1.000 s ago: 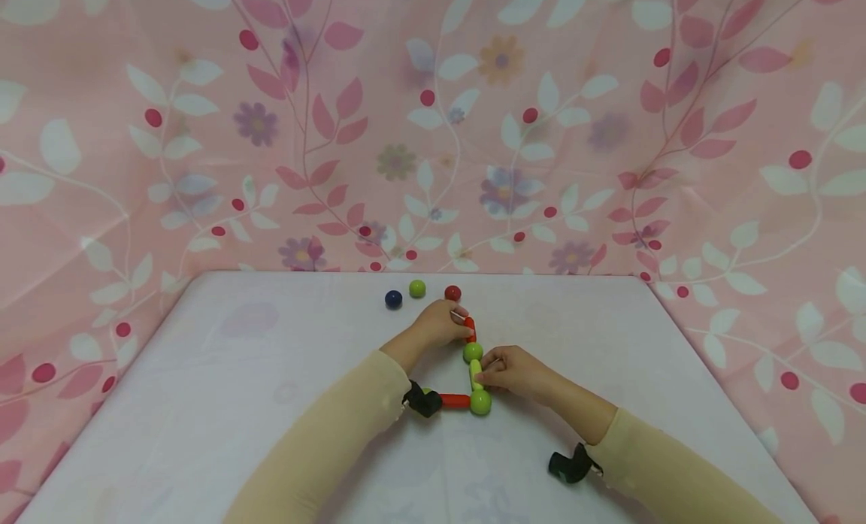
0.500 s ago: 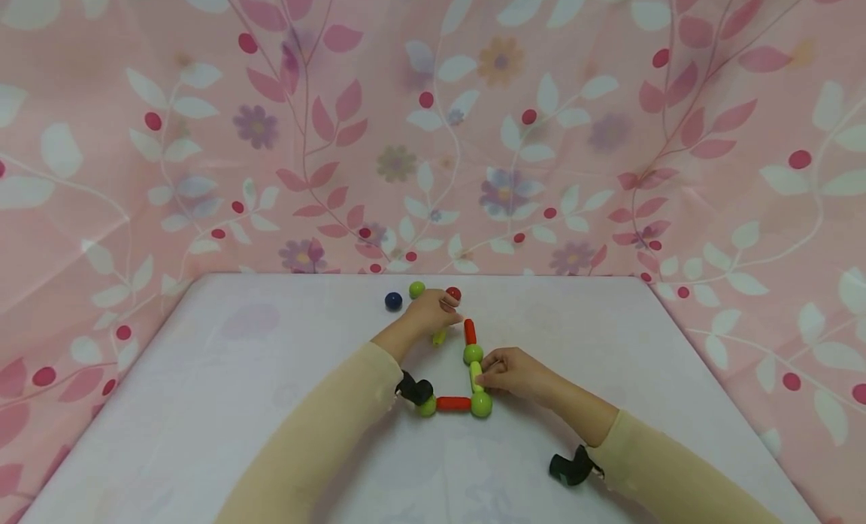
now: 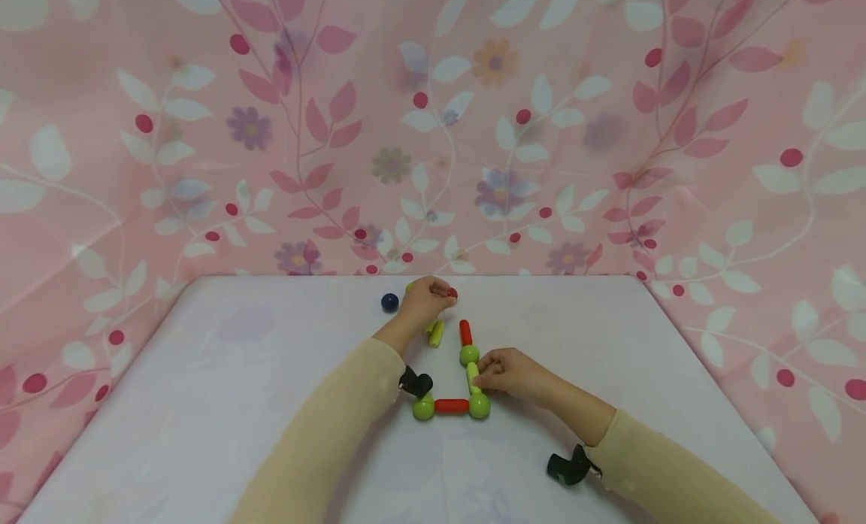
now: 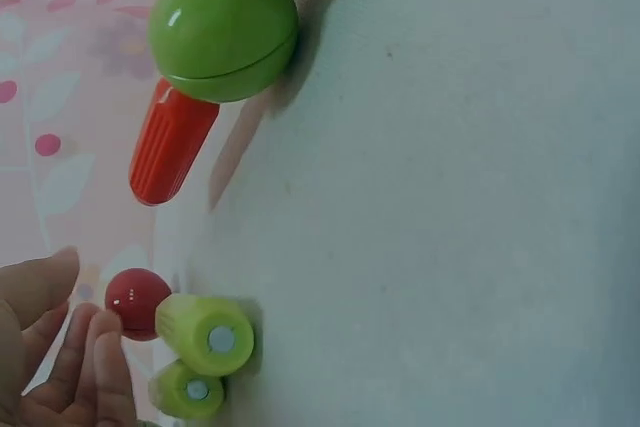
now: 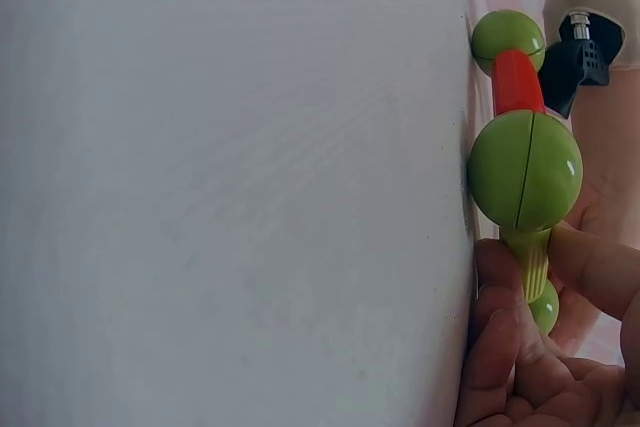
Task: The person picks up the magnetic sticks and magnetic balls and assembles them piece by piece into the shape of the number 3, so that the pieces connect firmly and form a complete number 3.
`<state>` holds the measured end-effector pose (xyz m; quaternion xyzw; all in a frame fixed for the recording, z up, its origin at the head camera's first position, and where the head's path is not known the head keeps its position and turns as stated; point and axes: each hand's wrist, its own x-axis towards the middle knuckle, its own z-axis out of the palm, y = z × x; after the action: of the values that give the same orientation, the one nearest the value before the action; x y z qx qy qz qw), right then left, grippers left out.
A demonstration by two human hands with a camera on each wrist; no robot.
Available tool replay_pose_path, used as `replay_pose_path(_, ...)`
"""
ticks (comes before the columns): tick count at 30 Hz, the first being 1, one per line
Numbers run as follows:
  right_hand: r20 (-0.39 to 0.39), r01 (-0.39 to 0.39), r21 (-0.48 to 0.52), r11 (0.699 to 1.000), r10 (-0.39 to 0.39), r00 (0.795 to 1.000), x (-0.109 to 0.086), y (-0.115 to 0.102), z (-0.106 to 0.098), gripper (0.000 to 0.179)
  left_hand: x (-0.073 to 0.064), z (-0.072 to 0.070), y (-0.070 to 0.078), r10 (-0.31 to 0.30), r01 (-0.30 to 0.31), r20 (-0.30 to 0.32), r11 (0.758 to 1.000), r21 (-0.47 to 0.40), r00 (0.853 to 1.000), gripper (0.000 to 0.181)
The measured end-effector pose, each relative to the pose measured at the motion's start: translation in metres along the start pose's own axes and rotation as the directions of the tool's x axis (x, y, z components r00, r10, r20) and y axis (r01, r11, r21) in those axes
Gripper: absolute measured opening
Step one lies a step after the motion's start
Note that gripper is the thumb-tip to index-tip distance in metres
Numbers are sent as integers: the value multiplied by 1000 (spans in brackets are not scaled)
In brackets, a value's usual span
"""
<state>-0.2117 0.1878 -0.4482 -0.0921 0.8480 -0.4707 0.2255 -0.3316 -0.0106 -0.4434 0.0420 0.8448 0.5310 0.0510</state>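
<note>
At the back of the table my left hand (image 3: 423, 302) reaches to a red ball (image 3: 452, 292). Its thumb and fingers stand apart in the left wrist view, with nothing between them. Two yellow-green rods (image 4: 215, 337) with silvery ends lie beside that ball. My right hand (image 3: 512, 372) pinches a yellow-green rod (image 3: 473, 376) between thumb and fingers. This rod joins a near green ball (image 3: 479, 406) to a farther green ball (image 3: 469, 355), from which a red rod (image 3: 465, 333) sticks out. Leftward from the near ball, another red rod (image 3: 451, 407) runs to a left green ball (image 3: 423, 408).
A dark blue ball (image 3: 389, 303) sits left of my left hand, and a green ball (image 3: 409, 287) is mostly hidden behind that hand. The white table (image 3: 271, 404) ends at a pink floral cloth (image 3: 433, 133). Dark wrist cameras (image 3: 568, 467) hang by both sleeves.
My left hand has let go of the upper red rod and moved back and left to the red ball. The yellow-green rods have come into sight. My right hand keeps its hold.
</note>
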Motion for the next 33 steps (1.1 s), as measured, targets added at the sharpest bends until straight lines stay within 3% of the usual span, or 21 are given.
replay_pose_path(5, 4, -12, 7, 1000, 12, 1000, 1, 1, 0, 26, 4, 4, -1, 21, -20, -48, 1000, 19, 999, 37)
replay_pose_path(12, 7, -6, 12, 1000, 6, 1000, -1, -1, 0, 27, 10, 9, -5, 15, -11, -38, 996, 86, 999, 42)
replay_pose_path(33, 15, 10, 9, 1000, -10, 1000, 1, 3, -2, 26, 16, 21, -15, -25, 30, -61, 995, 91, 998, 31)
